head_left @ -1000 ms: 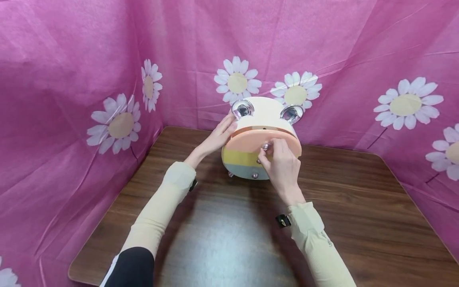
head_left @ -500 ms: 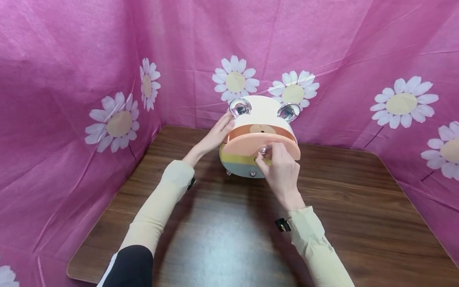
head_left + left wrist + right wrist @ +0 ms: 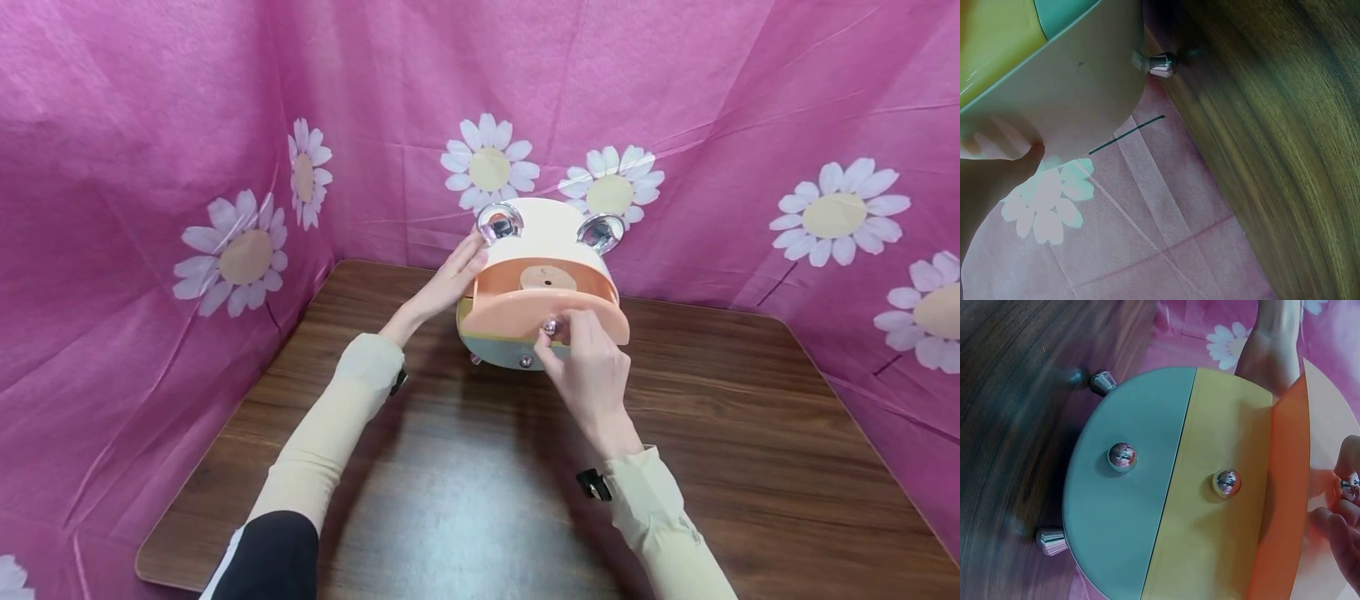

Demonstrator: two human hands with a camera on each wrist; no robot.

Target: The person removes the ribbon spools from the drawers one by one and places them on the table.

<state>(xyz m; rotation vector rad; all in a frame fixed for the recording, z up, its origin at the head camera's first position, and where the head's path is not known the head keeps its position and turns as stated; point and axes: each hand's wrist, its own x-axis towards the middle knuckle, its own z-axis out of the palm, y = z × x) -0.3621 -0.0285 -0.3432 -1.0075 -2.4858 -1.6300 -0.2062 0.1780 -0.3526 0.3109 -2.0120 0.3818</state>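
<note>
A small rounded white drawer cabinet [image 3: 543, 223] with two shiny chrome eye-like rings on top stands on the table. Its orange top drawer [image 3: 506, 312] is pulled partway out. My right hand [image 3: 591, 371] pinches that drawer's chrome knob [image 3: 551, 327] between thumb and fingers. Against the cabinet's left side rests my left hand [image 3: 453, 279], fingers extended. In the right wrist view, the yellow drawer [image 3: 1210, 425] and the blue-green drawer [image 3: 1138, 412] are closed, each with a round chrome knob. A pale round patch with a dark dot shows inside the opening.
The dark wood-grain table [image 3: 450, 467] has rounded corners. Behind it and at both sides hangs a pink cloth [image 3: 390, 100] printed with white daisies. Short chrome feet [image 3: 1102, 382] hold up the cabinet.
The orange drawer has come farther out toward me, drawn by my right hand on its knob, and its inside is now exposed. My left hand stays at the cabinet's side.
</note>
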